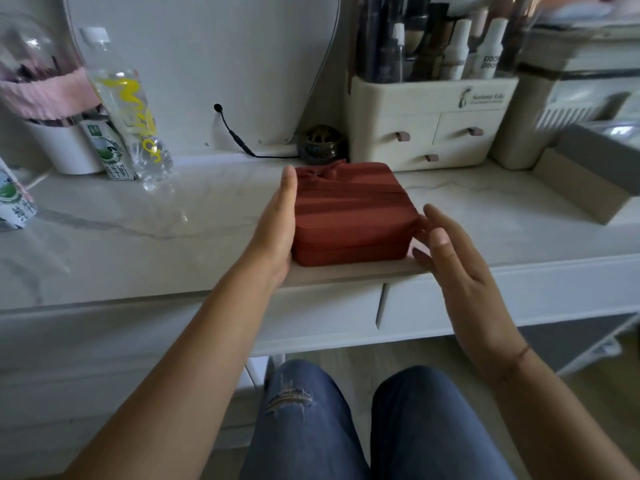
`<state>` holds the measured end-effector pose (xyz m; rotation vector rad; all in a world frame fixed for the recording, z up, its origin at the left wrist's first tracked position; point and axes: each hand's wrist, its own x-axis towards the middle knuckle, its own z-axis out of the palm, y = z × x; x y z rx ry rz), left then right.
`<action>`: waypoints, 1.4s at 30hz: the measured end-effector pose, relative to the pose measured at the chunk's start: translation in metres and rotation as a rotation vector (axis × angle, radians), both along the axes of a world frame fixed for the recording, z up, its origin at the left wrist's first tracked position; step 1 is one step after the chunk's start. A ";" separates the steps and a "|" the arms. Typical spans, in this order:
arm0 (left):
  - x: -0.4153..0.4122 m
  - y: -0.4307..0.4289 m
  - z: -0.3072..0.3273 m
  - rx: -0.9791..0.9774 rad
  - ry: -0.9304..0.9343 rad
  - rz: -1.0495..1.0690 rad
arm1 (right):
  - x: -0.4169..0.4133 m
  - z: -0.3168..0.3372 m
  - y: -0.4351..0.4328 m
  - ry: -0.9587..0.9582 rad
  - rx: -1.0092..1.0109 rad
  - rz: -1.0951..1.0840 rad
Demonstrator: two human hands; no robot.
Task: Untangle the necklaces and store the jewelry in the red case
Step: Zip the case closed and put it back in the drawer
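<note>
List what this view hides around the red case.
Head view:
- Inside the red case: lid closed.
- Its left side: covered by the left hand.
- The right hand: whether it touches the case's corner is unclear.
- The bottles in the organizer: blurred, cut by the top edge.

You have only one view, from the wide-angle camera on your head. It looks forward and down, from above your knees (301, 420) at the near bottom edge, toward the white table (194, 216). The view is near: the red case (349, 209) sits about in the middle. Far, it reaches the back of the table; left it takes in the clear bottle (124, 98), right the drawer organiser (429, 112). The edges look bent.
</note>
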<state>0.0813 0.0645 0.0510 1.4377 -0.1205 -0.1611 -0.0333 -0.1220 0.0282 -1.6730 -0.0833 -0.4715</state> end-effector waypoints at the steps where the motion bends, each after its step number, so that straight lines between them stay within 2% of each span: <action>1: -0.002 -0.004 0.001 0.017 -0.007 0.068 | -0.005 -0.002 -0.005 -0.023 0.040 -0.005; 3: -0.019 -0.013 0.000 0.184 -0.212 0.344 | -0.017 -0.010 -0.016 -0.046 0.126 -0.113; 4: -0.034 -0.018 -0.001 0.269 -0.426 0.494 | -0.024 -0.019 -0.024 -0.028 0.184 -0.204; 5: -0.050 -0.022 -0.004 0.318 -0.686 0.557 | -0.027 -0.030 -0.032 0.023 0.260 -0.296; 7: -0.078 -0.039 -0.018 0.422 -1.070 0.465 | -0.030 -0.057 -0.053 0.203 0.452 -0.422; 9: -0.091 -0.060 -0.042 0.559 -1.204 0.281 | -0.028 -0.082 -0.073 0.390 0.660 -0.462; 12: -0.092 -0.086 -0.069 0.759 -1.213 0.099 | -0.018 -0.106 -0.092 0.524 0.862 -0.435; 15: -0.087 -0.100 -0.082 0.941 -1.202 0.076 | -0.013 -0.105 -0.096 0.527 0.958 -0.369; 21: -0.091 -0.114 -0.078 0.997 -1.196 0.091 | -0.020 -0.101 -0.108 0.559 1.140 -0.169; 28: -0.098 -0.115 -0.071 1.083 -1.105 0.016 | -0.041 -0.101 -0.110 0.545 1.199 -0.075; 30: -0.098 -0.115 -0.069 1.100 -1.097 -0.007 | -0.056 -0.102 -0.112 0.559 1.082 -0.098; 31: -0.099 -0.114 -0.067 1.101 -1.092 -0.016 | -0.064 -0.102 -0.115 0.572 0.934 -0.170; 33: -0.101 -0.113 -0.065 1.087 -1.077 -0.036 | -0.083 -0.099 -0.124 0.544 0.428 -0.443; 34: -0.102 -0.113 -0.063 1.071 -1.077 -0.053 | -0.092 -0.097 -0.130 0.463 0.155 -0.596; 36: -0.107 -0.114 -0.063 1.025 -1.108 -0.085 | -0.105 -0.083 -0.142 0.213 -0.238 -0.757; 38: -0.116 -0.115 -0.065 0.942 -1.141 -0.110 | -0.109 -0.066 -0.151 0.054 -0.552 -0.747; 40: -0.125 -0.116 -0.065 0.843 -1.121 -0.126 | -0.106 -0.055 -0.157 0.046 -0.830 -0.647; 42: -0.134 -0.115 -0.062 0.807 -1.047 -0.194 | -0.105 -0.054 -0.160 0.066 -0.974 -0.576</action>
